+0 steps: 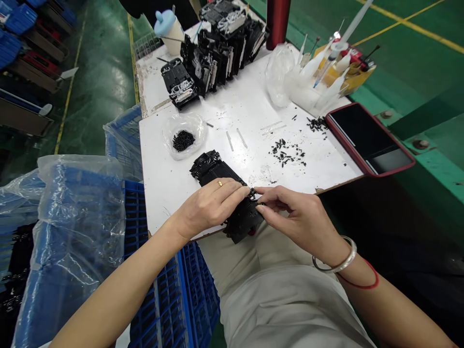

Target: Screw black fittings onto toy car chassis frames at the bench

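A long black plastic assembly [221, 170] lies at the near edge of the white tabletop, its near end sticking out over my lap. My left hand [213, 200] is closed over its middle, thumb side hidden, holding it. At the assembly's right side my right hand [290, 208] has thumb and index finger drawn together against its edge; whatever is between those fingertips is too small to make out. Beyond the assembly are a clear plastic bag [167, 133] holding small black parts [183, 140] and, to the right, a scatter of loose black pieces [288, 153].
Several similar black assemblies [217, 53] stand stacked at the back beside a blue-lidded cup [169, 31]. A red-cased phone [369, 140] lies at the right edge, near a yellow box [357, 79] of white-tipped bottles. Blue crates [159, 299] stand left, below the tabletop.
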Motion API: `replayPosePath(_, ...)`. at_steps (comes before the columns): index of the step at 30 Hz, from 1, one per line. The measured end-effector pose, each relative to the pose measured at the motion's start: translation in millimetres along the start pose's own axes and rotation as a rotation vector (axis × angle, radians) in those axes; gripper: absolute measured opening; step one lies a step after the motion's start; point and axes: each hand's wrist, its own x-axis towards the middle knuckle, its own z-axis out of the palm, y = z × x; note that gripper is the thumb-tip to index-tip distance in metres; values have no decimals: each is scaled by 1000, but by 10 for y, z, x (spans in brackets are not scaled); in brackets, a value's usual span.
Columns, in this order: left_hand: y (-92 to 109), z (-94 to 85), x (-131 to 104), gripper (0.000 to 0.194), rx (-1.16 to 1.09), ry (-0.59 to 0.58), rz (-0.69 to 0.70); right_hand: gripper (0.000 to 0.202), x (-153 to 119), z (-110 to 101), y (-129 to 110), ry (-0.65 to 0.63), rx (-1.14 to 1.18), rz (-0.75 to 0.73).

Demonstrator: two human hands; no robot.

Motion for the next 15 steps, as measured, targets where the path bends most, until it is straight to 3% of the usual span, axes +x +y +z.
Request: replayPosePath(15, 28, 10, -24, 23, -20, -14, 30, 5, -9, -1, 39, 42, -10, -81)
